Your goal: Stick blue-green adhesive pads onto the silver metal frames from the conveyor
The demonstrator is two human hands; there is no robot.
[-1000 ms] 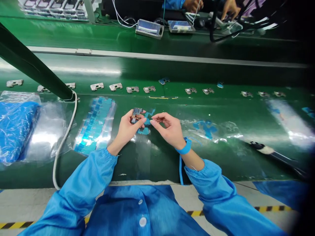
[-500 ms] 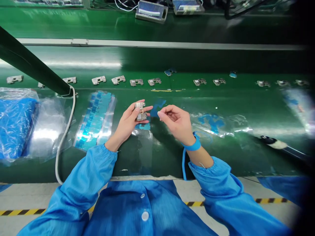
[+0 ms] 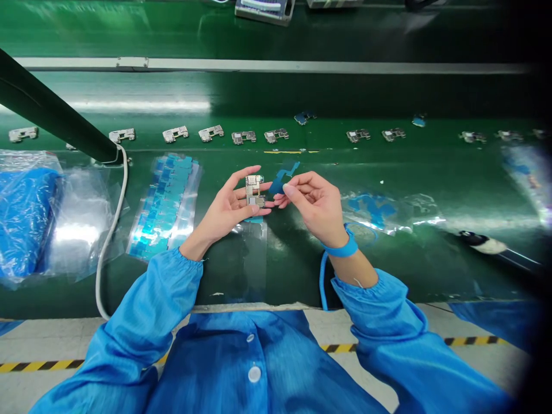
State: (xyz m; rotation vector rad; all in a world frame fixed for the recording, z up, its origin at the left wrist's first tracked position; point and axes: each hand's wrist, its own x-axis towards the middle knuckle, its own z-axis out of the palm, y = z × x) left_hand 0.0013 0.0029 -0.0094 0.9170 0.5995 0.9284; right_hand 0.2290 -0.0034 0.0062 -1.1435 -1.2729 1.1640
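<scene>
My left hand [image 3: 224, 204] is closed around a small silvery circuit board [image 3: 255, 187], its fingers behind it and the thumb along its lower end. Between the thumb and fingertips of my right hand [image 3: 317, 204] is a thin, irregularly cut piece of blue film [image 3: 282, 177]. The film stands just right of the board, close to my left fingertips; whether they touch is hard to make out. A blue wrist strap [image 3: 342, 248] with a coiled cord circles my right wrist. Below my left hand, a teal film piece [image 3: 254, 219] shows on a clear strip.
Several circuit boards [image 3: 244, 137] lie in a row across the green bench. Sheets of teal film [image 3: 164, 201] and a bagged blue bundle [image 3: 26, 218] lie left, beside a white cable [image 3: 106, 247] and dark post [image 3: 56, 109]. Blue film scraps [image 3: 373, 210] and a brush-like tool [image 3: 480, 242] lie right.
The board in my left hand has turned so its face shows more fully. My right hand has shifted slightly right with the blue film, which now stands up more clearly.
</scene>
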